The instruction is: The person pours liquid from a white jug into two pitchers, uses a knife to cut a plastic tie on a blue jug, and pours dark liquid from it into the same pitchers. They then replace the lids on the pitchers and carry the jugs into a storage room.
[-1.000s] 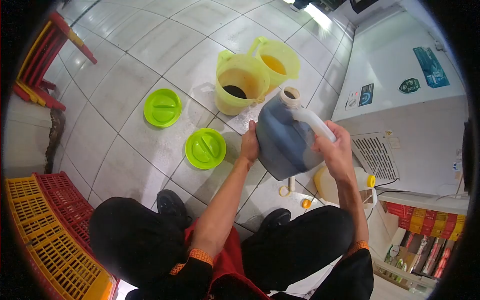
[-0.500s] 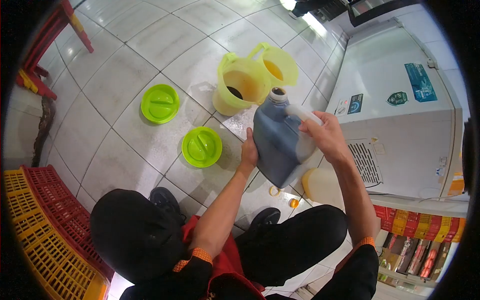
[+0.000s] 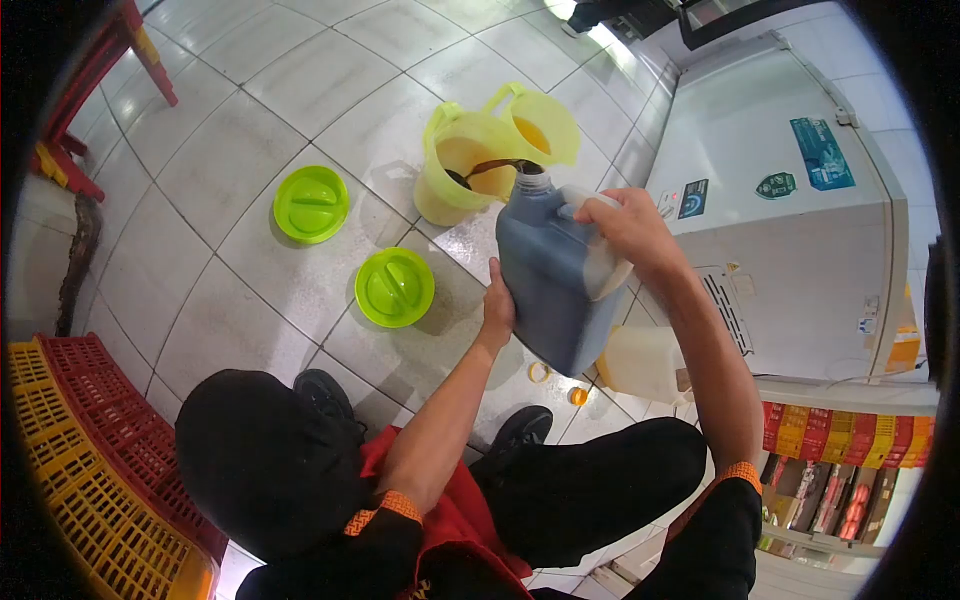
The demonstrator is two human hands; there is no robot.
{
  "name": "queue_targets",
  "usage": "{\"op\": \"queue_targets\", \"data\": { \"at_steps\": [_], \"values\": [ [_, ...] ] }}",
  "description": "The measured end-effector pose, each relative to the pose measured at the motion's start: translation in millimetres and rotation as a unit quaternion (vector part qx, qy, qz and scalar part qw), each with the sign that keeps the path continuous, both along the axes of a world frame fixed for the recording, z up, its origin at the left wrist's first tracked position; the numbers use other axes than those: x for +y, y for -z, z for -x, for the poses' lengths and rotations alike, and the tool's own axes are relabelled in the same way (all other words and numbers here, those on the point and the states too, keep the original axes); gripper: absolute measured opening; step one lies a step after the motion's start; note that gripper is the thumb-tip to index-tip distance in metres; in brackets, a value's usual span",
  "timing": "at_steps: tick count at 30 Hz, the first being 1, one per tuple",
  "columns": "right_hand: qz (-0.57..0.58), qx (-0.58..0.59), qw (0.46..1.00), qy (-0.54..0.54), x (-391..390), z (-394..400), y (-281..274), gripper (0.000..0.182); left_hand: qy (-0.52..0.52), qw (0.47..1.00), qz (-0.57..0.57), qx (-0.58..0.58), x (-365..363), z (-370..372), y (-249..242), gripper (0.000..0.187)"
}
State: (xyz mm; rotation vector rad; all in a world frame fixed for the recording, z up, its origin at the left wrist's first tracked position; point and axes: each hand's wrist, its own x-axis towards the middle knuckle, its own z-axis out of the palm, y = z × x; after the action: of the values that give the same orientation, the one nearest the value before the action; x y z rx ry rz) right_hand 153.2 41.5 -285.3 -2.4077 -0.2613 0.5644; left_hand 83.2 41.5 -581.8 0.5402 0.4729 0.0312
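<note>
A plastic jerrycan (image 3: 555, 275) full of dark liquid is tilted over the nearer yellow-green pitcher (image 3: 447, 195). A brown stream runs from its mouth into that pitcher, where dark liquid shows inside. My right hand (image 3: 637, 238) is closed around the jerrycan's handle. Against its lower left side rests my left hand (image 3: 498, 310), holding it with the thumb up; the other fingers are mostly hidden behind the can. Just beyond stands a second pitcher (image 3: 548, 125) with orange-yellow liquid. Two bright green lids (image 3: 312, 205) lie on the floor, one of them the nearer lid (image 3: 394, 288).
An orange cap (image 3: 578, 396) and a ring (image 3: 540, 372) lie on the tiles beside a pale second jerrycan (image 3: 640, 362). A white freezer (image 3: 760, 200) stands on the right. Yellow and red crates (image 3: 90, 470) are at lower left, a red stool (image 3: 90, 100) at upper left.
The jerrycan has tipped further toward the nearer pitcher, and liquid now streams from its mouth. Both hands keep their hold on it. The view has shifted slightly.
</note>
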Motion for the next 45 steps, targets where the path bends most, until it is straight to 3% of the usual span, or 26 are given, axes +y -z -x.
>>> {"op": "queue_targets", "data": {
  "at_steps": [3,9,12,18,24,25,27,43,45],
  "values": [
    [0.014,-0.005,1.0,-0.002,-1,0,-1,0.028,-0.032,0.998,-0.016,0.045,-7,-1,-8,0.084],
    [0.004,-0.054,0.998,0.007,-6,-4,15,0.024,-0.019,0.998,0.061,0.019,-13,6,-18,0.082],
    [0.007,-0.056,0.998,-0.001,-5,-1,13,0.028,0.002,0.999,0.045,0.023,-16,3,-3,0.081],
    [0.025,-0.096,0.995,-0.017,1,-6,18,0.029,0.014,0.997,0.064,-0.032,0,14,-31,0.079],
    [0.044,-0.142,0.988,-0.036,5,-16,25,0.031,0.052,0.995,0.079,0.037,15,26,-73,0.077],
    [0.043,-0.142,0.988,-0.037,6,-15,25,0.031,0.051,0.995,0.078,0.037,14,25,-67,0.077],
    [0.039,-0.129,0.991,-0.028,8,-14,22,0.031,0.109,0.994,0.031,0.007,12,22,-53,0.101],
    [0.045,-0.166,0.985,-0.026,6,-9,22,0.031,0.172,0.984,0.044,-0.009,19,33,-58,0.103],
    [0.094,-0.197,0.975,-0.046,4,-16,28,0.031,0.149,0.989,0.007,-0.013,19,35,-61,0.106]
  ]
}}
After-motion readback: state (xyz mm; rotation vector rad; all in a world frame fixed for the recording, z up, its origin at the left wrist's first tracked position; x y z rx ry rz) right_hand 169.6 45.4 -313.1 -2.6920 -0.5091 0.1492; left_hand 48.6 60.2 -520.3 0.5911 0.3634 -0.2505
